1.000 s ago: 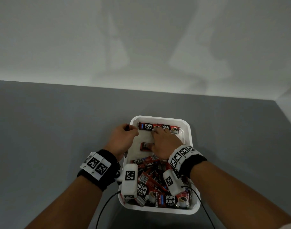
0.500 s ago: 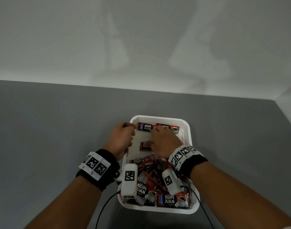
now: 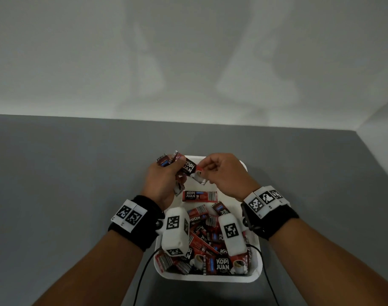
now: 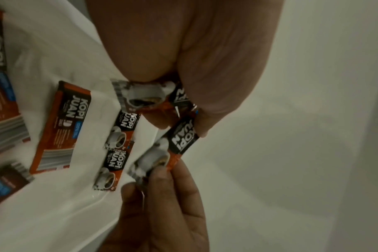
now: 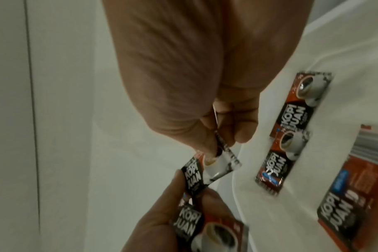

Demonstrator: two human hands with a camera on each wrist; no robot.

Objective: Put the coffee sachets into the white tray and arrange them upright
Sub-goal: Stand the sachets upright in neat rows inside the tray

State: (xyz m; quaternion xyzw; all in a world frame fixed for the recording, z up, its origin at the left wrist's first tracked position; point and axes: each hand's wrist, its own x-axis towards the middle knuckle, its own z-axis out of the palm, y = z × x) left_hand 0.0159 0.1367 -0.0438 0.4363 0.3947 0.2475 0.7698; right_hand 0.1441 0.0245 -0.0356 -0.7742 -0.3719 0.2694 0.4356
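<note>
The white tray (image 3: 210, 279) lies in front of me with a loose heap of red and black coffee sachets (image 3: 207, 237) at its near end. One sachet (image 3: 199, 196) lies flat in the middle. Two more sachets (image 4: 117, 136) stand on edge, end to end, against the far wall. My left hand (image 3: 166, 176) is raised over the far left corner and grips a small bunch of sachets (image 5: 188, 226). My right hand (image 3: 221, 171) pinches the cup end of one of them, the sachet (image 3: 190, 168) held between both hands.
The tray sits on a grey table (image 3: 67, 184) that meets a white wall (image 3: 188, 62) at the back and another on the right. Black cables (image 3: 142, 281) run from the wrist cameras past the tray's near edge.
Both hands have lifted off the tray floor at its far end. The left hand now holds a bunch of sachets in the air, and the right pinches one of them.
</note>
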